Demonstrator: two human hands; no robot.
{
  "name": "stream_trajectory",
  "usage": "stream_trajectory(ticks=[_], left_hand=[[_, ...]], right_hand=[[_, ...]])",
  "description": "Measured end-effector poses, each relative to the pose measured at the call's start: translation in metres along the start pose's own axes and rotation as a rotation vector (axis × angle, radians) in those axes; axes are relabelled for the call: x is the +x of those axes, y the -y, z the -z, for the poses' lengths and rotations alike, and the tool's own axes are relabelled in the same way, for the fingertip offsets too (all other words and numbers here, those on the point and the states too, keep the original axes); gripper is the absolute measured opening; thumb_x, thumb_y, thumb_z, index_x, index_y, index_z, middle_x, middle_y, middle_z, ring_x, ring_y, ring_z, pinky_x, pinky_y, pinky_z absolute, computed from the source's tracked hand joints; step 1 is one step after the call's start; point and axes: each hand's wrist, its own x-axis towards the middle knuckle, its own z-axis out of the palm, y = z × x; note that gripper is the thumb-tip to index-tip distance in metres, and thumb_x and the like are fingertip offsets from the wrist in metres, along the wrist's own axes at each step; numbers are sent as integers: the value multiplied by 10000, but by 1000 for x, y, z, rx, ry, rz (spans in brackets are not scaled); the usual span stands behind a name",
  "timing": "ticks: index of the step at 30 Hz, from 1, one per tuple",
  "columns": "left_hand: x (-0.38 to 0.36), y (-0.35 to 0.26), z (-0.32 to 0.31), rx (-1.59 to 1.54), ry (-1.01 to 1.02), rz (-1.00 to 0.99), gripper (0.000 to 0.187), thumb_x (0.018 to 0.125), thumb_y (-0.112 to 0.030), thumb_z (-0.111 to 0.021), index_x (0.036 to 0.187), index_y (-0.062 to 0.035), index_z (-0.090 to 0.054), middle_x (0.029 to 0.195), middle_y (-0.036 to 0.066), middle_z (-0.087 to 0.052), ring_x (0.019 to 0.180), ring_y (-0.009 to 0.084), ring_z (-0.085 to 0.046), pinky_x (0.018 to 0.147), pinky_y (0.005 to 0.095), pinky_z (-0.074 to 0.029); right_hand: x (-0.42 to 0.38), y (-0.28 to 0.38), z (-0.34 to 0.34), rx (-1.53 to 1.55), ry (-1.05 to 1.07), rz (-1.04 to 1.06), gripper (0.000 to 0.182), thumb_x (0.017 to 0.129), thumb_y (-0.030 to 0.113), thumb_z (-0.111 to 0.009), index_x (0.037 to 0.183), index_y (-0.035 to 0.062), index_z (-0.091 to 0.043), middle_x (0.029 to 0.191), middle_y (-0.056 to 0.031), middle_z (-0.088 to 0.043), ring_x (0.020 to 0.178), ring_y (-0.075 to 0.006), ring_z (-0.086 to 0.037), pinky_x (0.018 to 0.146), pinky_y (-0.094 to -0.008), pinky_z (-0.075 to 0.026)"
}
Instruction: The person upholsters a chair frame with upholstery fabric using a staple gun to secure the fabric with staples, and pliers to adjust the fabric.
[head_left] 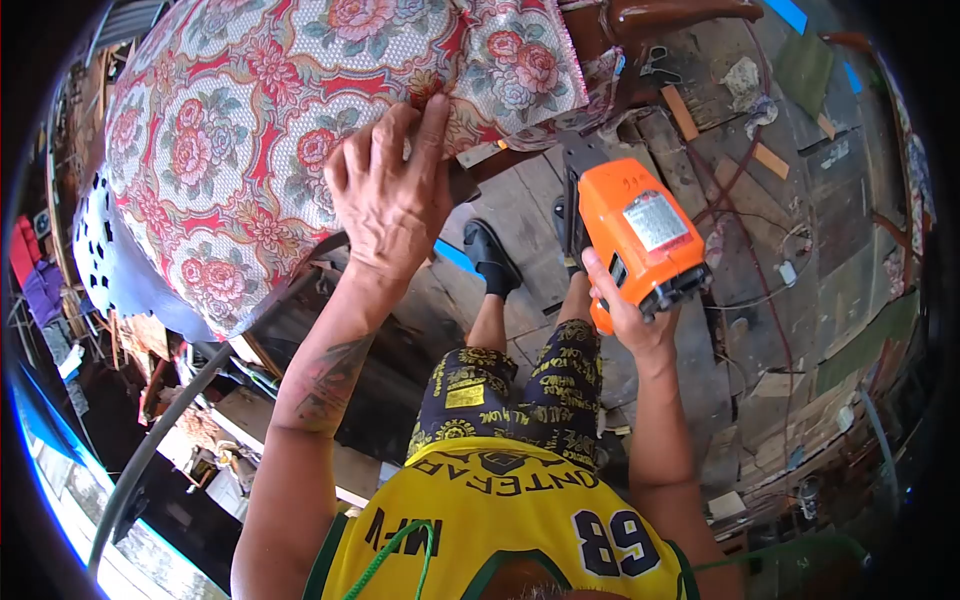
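Observation:
My left hand [390, 190] is on the edge of a floral fabric [230, 130] with red and pink roses on a cream ground. Its fingers are bent and closed on the cloth, and the thumb is mostly hidden. The fabric covers a rounded, cushion-like form at upper left. In my right hand [635, 325] is an orange staple gun [640, 220], gripped by its handle. The gun's dark metal nose points up toward the fabric's corner, just apart from it. A brown wooden piece [515, 155] shows beneath the cloth's edge.
Worn grey planks [520, 210] make up the floor, where my feet in dark shoes [490, 255] stand. Wood offcuts [680, 112], cords and scraps lie to the right. A glossy carved brown wood part [670, 15] is at the top. Clutter and a grey hose [150, 440] fill the left.

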Motion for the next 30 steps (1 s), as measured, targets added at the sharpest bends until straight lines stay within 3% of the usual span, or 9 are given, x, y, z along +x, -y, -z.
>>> stream_trajectory(ticks=[3, 6, 10, 12, 15, 16, 20, 25, 30], left_hand=[[28, 23, 8, -151, -74, -21, 190, 900, -185, -737, 1086, -169, -772, 881, 61, -752, 768, 261, -714, 715, 381, -544], [65, 30, 32, -362, 240, 340, 198, 950, -216, -653, 1039, -114, -798, 874, 177, -761, 754, 316, -759, 699, 396, -570], [83, 47, 39, -613, 456, 467, 216, 930, -250, -687, 1028, -101, -809, 860, 185, -759, 725, 250, -759, 672, 351, -555], [82, 43, 42, -558, 514, 466, 254, 972, -151, -635, 1158, -54, -779, 936, 101, -797, 784, 102, -722, 694, 268, -545], [63, 26, 45, -393, 328, 318, 237, 965, -190, -688, 1148, -70, -780, 924, 92, -797, 779, 148, -747, 706, 296, -563], [53, 30, 29, -331, 62, 53, 269, 886, -315, -805, 1081, -129, -795, 828, 97, -755, 724, 247, -744, 641, 350, -549], [5, 32, 17, 54, 15, -202, 539, 806, -177, -782, 1330, -272, -702, 1249, -56, -610, 1074, 204, -570, 999, 427, -414], [-9, 34, -3, 218, -73, -227, 557, 814, -223, -765, 1362, -294, -688, 1259, -65, -596, 1129, 198, -531, 1048, 430, -376], [-16, 25, -5, 125, -49, -149, 555, 829, -234, -766, 1376, -273, -679, 1255, -62, -585, 1166, 191, -502, 1100, 429, -341]], right_hand=[[-12, 6, 1, 86, -51, -39, 144, 933, 116, -780, 923, 8, -687, 705, -21, -655, 590, -123, -629, 570, -298, -487], [-23, 6, 5, 41, -56, 47, 116, 917, 88, -783, 933, -6, -717, 775, -60, -696, 647, -170, -667, 631, -326, -520], [-30, -5, 2, -39, -105, 198, 105, 907, 69, -783, 974, -5, -749, 856, -82, -723, 720, -218, -691, 687, -345, -543], [-29, -5, 4, 55, -69, 150, 142, 884, 48, -797, 1020, 14, -776, 928, -98, -738, 787, -249, -705, 730, -372, -556], [-36, -20, 0, -133, -14, 282, 134, 851, 29, -814, 982, 37, -789, 944, -93, -747, 798, -254, -717, 740, -389, -557], [-29, -13, -2, -9, -78, 236, 142, 831, 27, -821, 967, 61, -797, 938, -62, -750, 794, -257, -720, 758, -394, -557], [-3, -2, -1, 225, 15, 186, 296, 773, 266, -797, 941, 61, -664, 847, -76, -720, 737, -278, -730, 710, -380, -575], [19, -1, -21, -61, -77, 451, 230, 748, 179, -763, 914, 61, -656, 820, -65, -712, 685, -282, -710, 654, -361, -557], [60, 20, -44, 241, -28, 361, 168, 721, 104, -749, 870, 80, -674, 807, -57, -714, 661, -265, -699, 611, -364, -536]])
